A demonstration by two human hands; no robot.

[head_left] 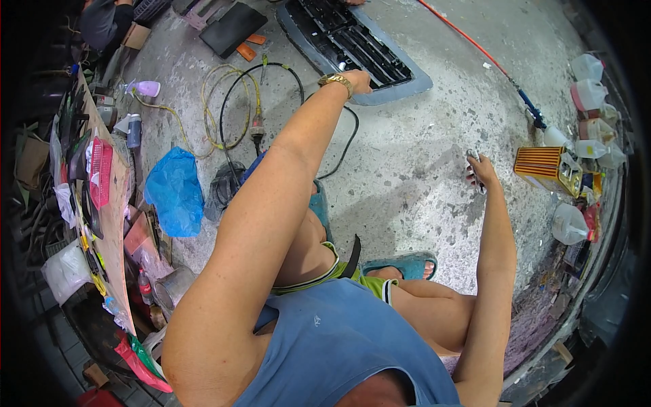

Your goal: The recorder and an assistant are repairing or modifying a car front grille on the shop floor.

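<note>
My left hand (357, 81), with a gold watch (337, 83) on its wrist, is at the near end of a black slatted grille (352, 37) set in a grey frame (419, 83). Its fingers look curled, and a small pale bit (341, 66) shows beside them; what they hold is hidden. Low over the stained concrete floor, my right hand (481, 169) is closed around a small dark and silvery object (472, 157) too small to name. At the grille's far end, part of another person's hand (354, 1) shows.
Looped cables (224, 102) and a blue plastic bag (175, 193) lie to the left. A black flat panel (232, 30) is at the far left. On the right stand a striped tin (546, 169) and plastic jugs (588, 93), near a red hose (468, 44). Another person (105, 26) is far left.
</note>
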